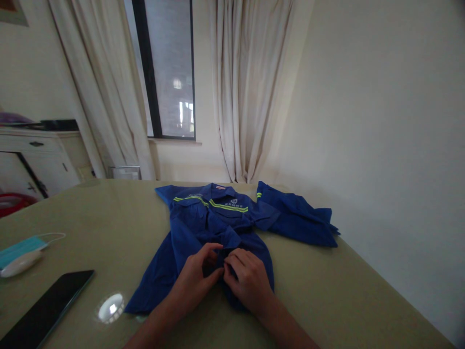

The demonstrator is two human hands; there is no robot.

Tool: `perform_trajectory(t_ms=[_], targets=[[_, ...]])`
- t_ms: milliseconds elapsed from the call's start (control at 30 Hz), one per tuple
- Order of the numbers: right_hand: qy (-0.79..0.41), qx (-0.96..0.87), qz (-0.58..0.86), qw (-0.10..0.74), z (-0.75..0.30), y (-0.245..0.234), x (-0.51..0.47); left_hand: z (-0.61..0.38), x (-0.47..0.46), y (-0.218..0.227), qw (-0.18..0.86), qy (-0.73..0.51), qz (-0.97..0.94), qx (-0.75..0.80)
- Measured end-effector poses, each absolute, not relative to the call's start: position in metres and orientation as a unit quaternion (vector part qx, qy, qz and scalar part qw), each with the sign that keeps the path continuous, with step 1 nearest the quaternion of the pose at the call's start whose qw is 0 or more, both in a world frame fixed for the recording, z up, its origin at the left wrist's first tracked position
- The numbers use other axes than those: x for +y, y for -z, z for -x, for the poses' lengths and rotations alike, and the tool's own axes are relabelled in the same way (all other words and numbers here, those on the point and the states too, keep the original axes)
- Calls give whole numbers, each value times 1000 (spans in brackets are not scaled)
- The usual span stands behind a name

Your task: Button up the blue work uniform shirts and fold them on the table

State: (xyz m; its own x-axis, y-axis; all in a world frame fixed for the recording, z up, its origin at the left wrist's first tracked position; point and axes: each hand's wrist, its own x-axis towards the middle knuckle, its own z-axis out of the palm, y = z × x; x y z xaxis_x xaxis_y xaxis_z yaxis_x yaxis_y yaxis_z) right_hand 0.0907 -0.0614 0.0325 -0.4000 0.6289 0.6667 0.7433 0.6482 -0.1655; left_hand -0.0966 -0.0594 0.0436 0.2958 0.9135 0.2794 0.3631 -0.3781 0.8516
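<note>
A blue work shirt (218, 218) with yellow reflective stripes lies spread face-up on the olive table (109, 223), collar toward the window. Its right sleeve stretches out toward the wall. My left hand (198, 276) and my right hand (247, 278) meet at the lower front of the shirt. Both pinch the fabric along the front opening, fingers curled and touching each other. What sits between the fingertips is too small to make out.
A dark phone (47, 308) lies at the table's near left. A blue face mask (22, 249) and a white oval object (20, 264) rest at the left edge. Curtains (247, 87) and a window (169, 68) stand behind; a white cabinet (36, 155) is at left.
</note>
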Motion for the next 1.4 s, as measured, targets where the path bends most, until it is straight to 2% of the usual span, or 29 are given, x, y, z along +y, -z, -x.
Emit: perform_trajectory(t_ms=[267, 633, 900, 1100, 1200, 1400], targets=[[85, -841, 426, 322, -92, -32, -59, 94, -59, -33, 298, -379, -754, 446], [111, -805, 470, 344, -85, -31, -58, 91, -60, -41, 368, -411, -726, 410], [-127, -787, 423, 430, -96, -41, -60, 99, -55, -45, 418, -448, -677, 408], [-191, -764, 409, 461, -92, -46, -66, 107, -52, -51, 415, -427, -694, 405], [-216, -769, 420, 431, -92, -43, -66, 108, -52, -46, 365, -436, -714, 408], [-189, -829, 429, 305, -88, -33, -63, 108, -50, -40, 193, -425, -753, 464]])
